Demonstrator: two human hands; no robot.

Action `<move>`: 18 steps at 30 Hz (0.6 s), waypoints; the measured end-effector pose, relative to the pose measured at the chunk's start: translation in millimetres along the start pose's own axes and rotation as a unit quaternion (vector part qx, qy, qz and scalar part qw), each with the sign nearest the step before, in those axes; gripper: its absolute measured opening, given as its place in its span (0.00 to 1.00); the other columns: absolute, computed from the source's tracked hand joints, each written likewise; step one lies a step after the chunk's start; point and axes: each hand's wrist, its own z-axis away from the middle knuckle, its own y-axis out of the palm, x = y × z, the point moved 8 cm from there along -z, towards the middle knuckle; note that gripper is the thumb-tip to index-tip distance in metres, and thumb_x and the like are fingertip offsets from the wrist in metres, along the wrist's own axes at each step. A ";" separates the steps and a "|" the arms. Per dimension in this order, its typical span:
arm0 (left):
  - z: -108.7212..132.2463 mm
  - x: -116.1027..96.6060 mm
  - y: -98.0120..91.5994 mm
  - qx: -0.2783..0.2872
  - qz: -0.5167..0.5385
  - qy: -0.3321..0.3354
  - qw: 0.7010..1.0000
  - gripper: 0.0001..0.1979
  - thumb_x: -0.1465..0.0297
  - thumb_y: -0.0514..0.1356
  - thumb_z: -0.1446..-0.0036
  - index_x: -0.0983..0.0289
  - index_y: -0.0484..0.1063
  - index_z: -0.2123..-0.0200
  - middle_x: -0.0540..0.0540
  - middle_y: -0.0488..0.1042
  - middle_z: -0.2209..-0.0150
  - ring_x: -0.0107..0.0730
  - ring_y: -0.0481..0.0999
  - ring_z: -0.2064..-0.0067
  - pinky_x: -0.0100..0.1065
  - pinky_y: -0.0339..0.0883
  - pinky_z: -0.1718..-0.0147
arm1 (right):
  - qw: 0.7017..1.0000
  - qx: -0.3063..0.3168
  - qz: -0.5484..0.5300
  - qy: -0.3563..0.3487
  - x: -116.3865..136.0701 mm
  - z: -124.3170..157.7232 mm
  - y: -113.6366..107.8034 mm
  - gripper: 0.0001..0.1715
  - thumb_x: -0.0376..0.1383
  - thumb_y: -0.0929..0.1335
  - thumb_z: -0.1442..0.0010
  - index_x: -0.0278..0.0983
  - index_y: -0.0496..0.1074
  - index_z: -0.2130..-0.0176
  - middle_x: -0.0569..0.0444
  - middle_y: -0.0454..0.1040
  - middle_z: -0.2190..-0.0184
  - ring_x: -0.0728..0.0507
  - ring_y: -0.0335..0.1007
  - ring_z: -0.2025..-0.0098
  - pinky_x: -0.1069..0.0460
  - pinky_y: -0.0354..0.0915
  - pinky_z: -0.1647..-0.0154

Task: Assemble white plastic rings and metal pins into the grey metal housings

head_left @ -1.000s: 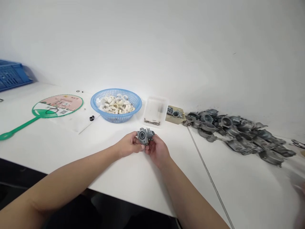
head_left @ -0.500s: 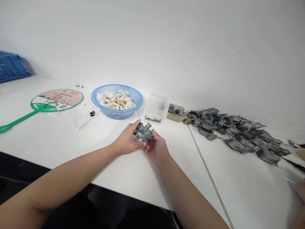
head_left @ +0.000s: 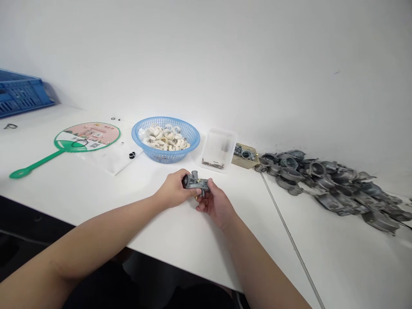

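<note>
Two hands, the left hand (head_left: 174,189) and the right hand (head_left: 216,205), curl closed around a grey metal carburetor (head_left: 195,182) over the white desk (head_left: 96,189), a blue plastic basket (head_left: 165,158) of white rings (head_left: 164,139) at twelve o'clock.

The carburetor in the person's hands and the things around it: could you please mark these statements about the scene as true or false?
1. The left hand and right hand both hold the carburetor. True.
2. The pile of grey metal castings lies to the left of the blue basket. False: it lies to the right, past the clear plastic box.
3. The blue basket holds white rings. True.
4. The green-handled fan stands upright. False: it lies flat on the white table.
</note>
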 end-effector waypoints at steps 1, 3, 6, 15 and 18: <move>-0.2 1.1 -0.8 -0.005 0.007 -0.005 1.000 0.17 0.61 0.65 0.57 0.64 0.65 0.68 0.49 0.72 0.73 0.29 0.71 0.71 0.30 0.65 0.72 | 1.000 0.001 0.004 -0.003 0.0 -0.3 0.6 0.26 0.53 0.60 0.41 0.34 0.70 0.70 0.55 0.68 0.82 0.52 0.60 0.85 0.54 0.63 0.82; -1.0 3.3 -1.8 -0.013 0.022 -0.017 1.000 0.16 0.61 0.65 0.57 0.64 0.65 0.69 0.49 0.71 0.74 0.28 0.71 0.72 0.29 0.64 0.74 | 1.000 -0.004 0.020 -0.014 0.5 -0.5 0.3 0.26 0.54 0.61 0.42 0.34 0.70 0.70 0.55 0.68 0.81 0.52 0.60 0.84 0.54 0.63 0.81; -3.1 8.4 0.1 -0.004 0.083 -0.054 0.995 0.18 0.58 0.65 0.56 0.65 0.64 0.70 0.50 0.70 0.75 0.27 0.70 0.74 0.29 0.65 0.76 | 0.998 -0.023 0.051 -0.038 2.7 0.6 -2.8 0.27 0.55 0.62 0.44 0.34 0.69 0.68 0.55 0.69 0.78 0.52 0.62 0.83 0.53 0.65 0.79; -1.0 25.0 17.9 0.083 0.268 -0.176 0.944 0.32 0.44 0.60 0.58 0.70 0.69 0.67 0.55 0.71 0.74 0.23 0.67 0.81 0.29 0.65 0.81 | 0.982 -0.018 0.124 -0.141 16.6 -0.7 -4.9 0.30 0.51 0.73 0.56 0.39 0.69 0.58 0.54 0.72 0.70 0.48 0.69 0.73 0.51 0.67 0.71; -0.8 28.3 22.2 0.109 0.271 -0.188 0.938 0.34 0.41 0.56 0.58 0.70 0.69 0.69 0.53 0.68 0.79 0.24 0.66 0.83 0.32 0.66 0.80 | 0.984 -0.012 0.095 -0.147 15.8 -2.2 -5.6 0.27 0.50 0.74 0.58 0.37 0.69 0.64 0.55 0.71 0.72 0.49 0.67 0.75 0.51 0.67 0.70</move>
